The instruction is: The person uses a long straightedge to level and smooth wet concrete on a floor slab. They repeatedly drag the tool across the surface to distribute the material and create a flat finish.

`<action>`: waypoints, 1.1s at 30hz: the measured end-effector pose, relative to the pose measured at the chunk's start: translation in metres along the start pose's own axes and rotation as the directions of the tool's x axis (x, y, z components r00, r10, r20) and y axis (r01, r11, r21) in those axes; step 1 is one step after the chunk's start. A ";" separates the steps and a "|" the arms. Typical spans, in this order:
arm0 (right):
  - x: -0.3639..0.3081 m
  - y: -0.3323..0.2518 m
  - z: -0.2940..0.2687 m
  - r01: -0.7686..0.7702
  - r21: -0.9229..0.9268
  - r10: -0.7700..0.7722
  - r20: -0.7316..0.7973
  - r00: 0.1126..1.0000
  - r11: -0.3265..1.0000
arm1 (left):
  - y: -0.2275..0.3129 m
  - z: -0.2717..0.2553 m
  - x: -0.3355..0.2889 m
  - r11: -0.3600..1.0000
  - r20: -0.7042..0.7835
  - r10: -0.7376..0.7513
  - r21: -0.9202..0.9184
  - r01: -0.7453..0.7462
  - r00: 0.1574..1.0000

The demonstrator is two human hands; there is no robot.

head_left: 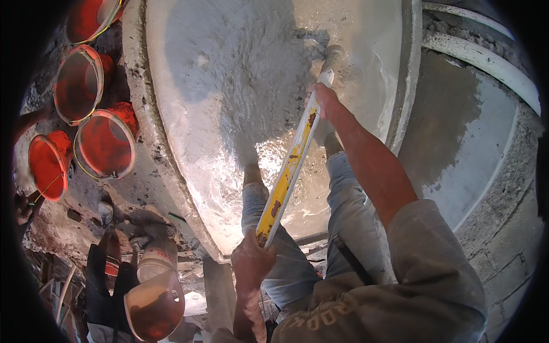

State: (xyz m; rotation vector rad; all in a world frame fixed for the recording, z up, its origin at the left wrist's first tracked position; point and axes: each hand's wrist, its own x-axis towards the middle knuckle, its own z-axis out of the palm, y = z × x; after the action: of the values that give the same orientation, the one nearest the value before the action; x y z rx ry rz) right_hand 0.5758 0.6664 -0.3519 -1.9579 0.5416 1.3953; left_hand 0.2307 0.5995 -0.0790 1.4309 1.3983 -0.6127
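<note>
A long straightedge (286,174), worn yellow paint with pale metal edges, slants across the middle from near my waist up over wet grey concrete (240,74). My left hand (251,262) is closed around its near end. Further along, toward the far end, my right hand (324,100) grips it with the arm stretched out. The far end is smeared with grey and reaches the concrete surface. Both my legs, in light jeans, stand in the wet mix; my feet are hidden in it.
A raised concrete rim (150,106) bounds the slab on the left, another edge (404,86) on the right. Several orange-red buckets (117,143) stand at left. A person's dark-clothed legs (98,280) and a tilted bucket (155,308) are at lower left. White pipes (480,60) curve at upper right.
</note>
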 end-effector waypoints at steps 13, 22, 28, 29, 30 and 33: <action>-0.294 0.226 -0.005 -0.227 -0.026 0.228 0.173 0.958 0.974 | -0.239 0.149 -0.237 0.862 -0.242 -0.478 0.057 0.504 0.844; -0.086 0.097 0.104 -0.334 -0.135 0.359 0.396 0.845 0.933 | -0.015 0.086 -0.117 0.823 -0.338 -0.551 -0.068 0.564 0.763; 0.022 -0.093 0.101 -0.105 0.033 0.078 0.457 0.886 0.994 | 0.055 0.057 0.043 0.927 -0.439 -0.372 -0.139 0.347 0.818; 0.042 -0.121 0.089 -0.099 0.064 0.055 0.492 0.869 0.993 | 0.063 0.062 0.072 0.947 -0.451 -0.321 -0.136 0.291 0.833; 0.047 -0.141 0.076 -0.003 0.063 -0.024 0.435 0.900 0.998 | 0.066 0.074 0.103 0.958 -0.460 -0.287 -0.159 0.240 0.840; 0.018 -0.198 0.058 0.271 0.067 -0.279 0.295 0.914 0.960 | 0.071 0.121 0.179 0.964 -0.474 -0.200 -0.254 0.085 0.857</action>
State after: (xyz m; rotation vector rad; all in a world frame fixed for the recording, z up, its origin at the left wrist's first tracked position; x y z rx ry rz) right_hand 0.6751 0.8461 -0.3261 -1.6796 0.1328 1.4587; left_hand 0.3673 0.5817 -0.2597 1.3592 1.9280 -0.1607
